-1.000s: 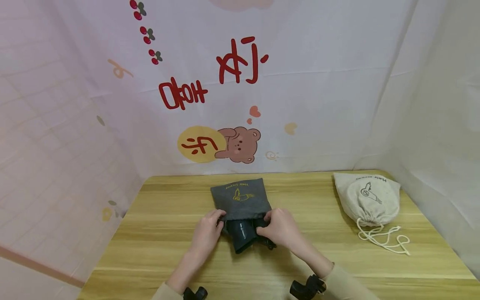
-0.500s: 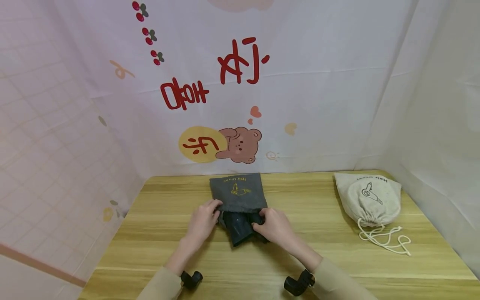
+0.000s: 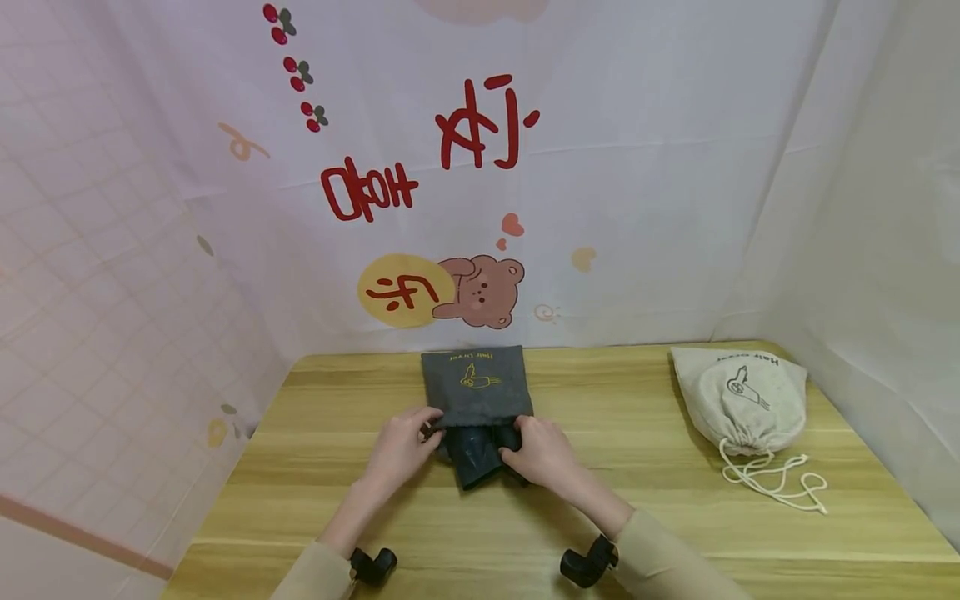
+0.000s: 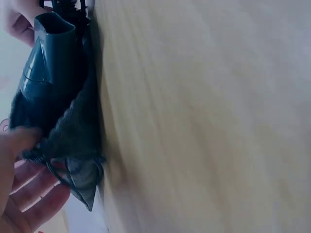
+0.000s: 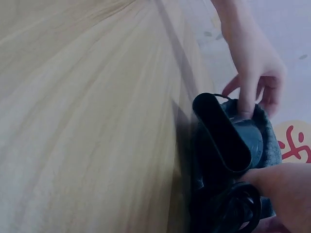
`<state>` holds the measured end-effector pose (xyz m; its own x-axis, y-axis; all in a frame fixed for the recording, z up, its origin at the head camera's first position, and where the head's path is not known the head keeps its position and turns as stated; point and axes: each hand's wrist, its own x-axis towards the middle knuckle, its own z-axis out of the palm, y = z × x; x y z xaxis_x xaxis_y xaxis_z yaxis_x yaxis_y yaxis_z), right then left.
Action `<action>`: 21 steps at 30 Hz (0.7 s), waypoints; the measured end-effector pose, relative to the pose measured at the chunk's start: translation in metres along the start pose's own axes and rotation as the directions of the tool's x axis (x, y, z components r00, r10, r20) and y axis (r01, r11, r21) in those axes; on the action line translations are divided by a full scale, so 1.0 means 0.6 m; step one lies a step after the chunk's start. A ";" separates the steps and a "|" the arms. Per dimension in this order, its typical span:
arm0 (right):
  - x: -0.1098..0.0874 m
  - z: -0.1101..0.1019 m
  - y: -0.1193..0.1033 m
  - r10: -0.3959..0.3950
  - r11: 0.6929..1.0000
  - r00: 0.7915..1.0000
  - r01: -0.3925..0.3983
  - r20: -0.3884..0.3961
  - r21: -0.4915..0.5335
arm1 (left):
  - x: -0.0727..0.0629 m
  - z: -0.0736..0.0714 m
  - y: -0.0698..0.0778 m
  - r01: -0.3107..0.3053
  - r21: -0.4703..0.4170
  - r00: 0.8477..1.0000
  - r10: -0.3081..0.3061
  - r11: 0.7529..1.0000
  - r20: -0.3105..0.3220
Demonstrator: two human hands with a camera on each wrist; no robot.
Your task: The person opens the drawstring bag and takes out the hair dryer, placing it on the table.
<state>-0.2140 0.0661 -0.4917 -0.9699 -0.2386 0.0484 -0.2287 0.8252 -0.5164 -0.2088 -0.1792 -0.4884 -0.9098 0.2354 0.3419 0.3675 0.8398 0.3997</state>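
A dark green hair dryer [image 3: 471,457] lies partly inside a grey cloth drawstring bag [image 3: 477,385] with a yellow dryer print. Its flat nozzle [image 4: 54,30] sticks out of the bag's mouth towards me. My left hand [image 3: 399,446] pinches the mouth's left rim, thumb inside, the other fingers outside and loosely bent in the left wrist view. On the other side my right hand [image 3: 543,450] grips the dryer beside the nozzle, its fingers at the bag's rim. The coiled black cord [image 5: 240,208] sits by that hand. The dryer's rear is hidden in the bag.
A full cream drawstring bag [image 3: 742,400] with a black dryer print rests at the right back of the wooden table [image 3: 315,483]. Its white cord [image 3: 772,479] trails towards me. A printed white curtain [image 3: 637,208] stands behind the table.
The grey bag and dryer have shifted a little away from me, and both hands moved with them. Less of the dryer shows outside the bag than a second ago.
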 end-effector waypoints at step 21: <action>-0.020 -0.011 0.000 -0.007 0.984 0.999 0.013 -0.033 0.176 | -0.009 0.014 -0.018 0.076 -0.040 0.992 -0.079 0.996 -0.094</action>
<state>-0.2026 0.0724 -0.4866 -0.9705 -0.2274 0.0801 -0.2227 0.7189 -0.6585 -0.2094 -0.1854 -0.5014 -0.9138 0.1207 0.3878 0.3048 0.8348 0.4585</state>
